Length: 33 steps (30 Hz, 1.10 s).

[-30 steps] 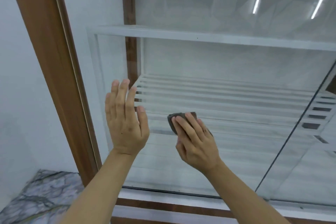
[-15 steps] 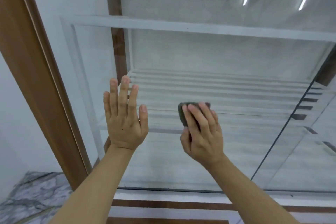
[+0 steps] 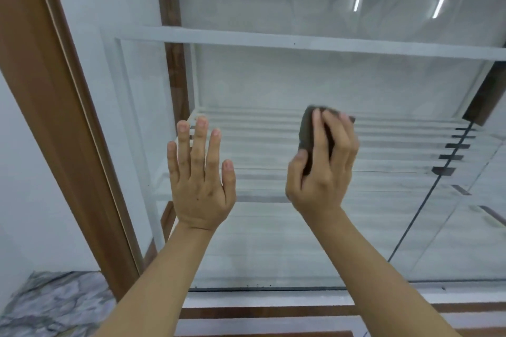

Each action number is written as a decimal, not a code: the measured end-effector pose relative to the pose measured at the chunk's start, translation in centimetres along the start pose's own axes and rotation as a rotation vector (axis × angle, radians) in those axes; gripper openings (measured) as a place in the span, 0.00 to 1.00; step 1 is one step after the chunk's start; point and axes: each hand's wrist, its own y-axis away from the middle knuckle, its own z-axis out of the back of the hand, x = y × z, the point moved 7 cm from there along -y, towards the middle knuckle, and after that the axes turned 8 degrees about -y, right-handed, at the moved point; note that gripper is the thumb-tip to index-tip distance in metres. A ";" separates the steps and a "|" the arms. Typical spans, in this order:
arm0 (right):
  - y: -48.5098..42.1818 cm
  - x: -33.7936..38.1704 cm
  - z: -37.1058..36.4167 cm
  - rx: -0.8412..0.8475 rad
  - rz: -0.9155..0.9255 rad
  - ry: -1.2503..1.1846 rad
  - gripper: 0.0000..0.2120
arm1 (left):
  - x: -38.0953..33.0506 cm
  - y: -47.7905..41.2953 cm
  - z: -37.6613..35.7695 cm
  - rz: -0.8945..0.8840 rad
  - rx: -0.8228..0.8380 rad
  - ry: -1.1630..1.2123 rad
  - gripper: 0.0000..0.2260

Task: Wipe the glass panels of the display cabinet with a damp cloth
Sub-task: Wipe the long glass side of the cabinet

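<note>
The cabinet's front glass panel [image 3: 273, 249] fills the middle of the head view. My right hand [image 3: 323, 172] presses a folded dark grey cloth [image 3: 308, 128] against the glass, thumb pinching its lower edge and fingers lying over it. Most of the cloth is hidden under the fingers. To the left, my left hand [image 3: 200, 180] rests flat on the same pane with straight, spread fingers and holds nothing.
A brown wooden frame post [image 3: 63, 128] runs down the left side. Behind the glass are a white shelf [image 3: 301, 41] and a slatted white shelf [image 3: 383, 139]. A second glass pane's dark edge [image 3: 421, 213] slants at the right. Marble floor [image 3: 54, 306] shows at bottom left.
My right hand has slid the cloth up and to the right across the glass. My left hand has kept its place on the pane while the view shifted.
</note>
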 end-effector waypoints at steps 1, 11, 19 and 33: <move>-1.8 0.5 -0.7 -0.073 -0.083 -0.028 0.23 | 0.0 0.0 0.0 -0.001 0.000 0.000 0.22; 7.0 1.0 -0.4 0.231 0.198 0.051 0.26 | 0.1 0.1 0.0 -0.007 -0.008 0.009 0.22; 3.8 4.3 -3.0 0.154 0.124 -0.022 0.23 | 0.3 0.0 0.2 -0.025 -0.007 0.020 0.22; 3.7 0.7 -0.5 0.208 0.207 0.036 0.25 | -1.3 -0.6 1.0 0.117 -0.029 0.029 0.20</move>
